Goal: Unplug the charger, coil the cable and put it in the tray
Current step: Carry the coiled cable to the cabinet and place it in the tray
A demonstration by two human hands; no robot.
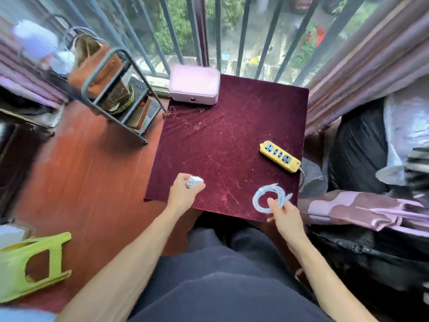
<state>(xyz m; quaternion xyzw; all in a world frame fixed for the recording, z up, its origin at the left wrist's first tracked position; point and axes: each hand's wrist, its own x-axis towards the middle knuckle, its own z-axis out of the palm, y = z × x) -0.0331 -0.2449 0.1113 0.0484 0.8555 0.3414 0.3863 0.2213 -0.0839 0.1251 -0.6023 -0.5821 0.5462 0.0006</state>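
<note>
Seen from above, a seated person works at a small tabletop (222, 140) covered in dark red velvet. The left hand (184, 194), at about 8 o'clock on the tabletop, is closed around a white charger (194, 181), whose plug end pokes out above the fingers. The right hand (282, 213), at about 5 o'clock, pinches a white cable (267, 198) already wound into a neat loop, with one connector end sticking out to the right. Holding the two parts apart likely keeps the coil from springing open while each piece is carried.

A yellow power strip (279, 159) lies at 3 o'clock, all its sockets empty, so the unplugging appears done. A pale pink case (194, 84) sits closed at 11 o'clock, at the far edge; no open tray can be made out, and the case may serve as one.

The velvet is scuffed with pale streaks. Beyond it are window bars, with purple curtains on both sides. A metal rack (120, 94) stands on a reddish wooden floor (88, 173) at left, and a green stool (32, 268) lies tipped over.
</note>
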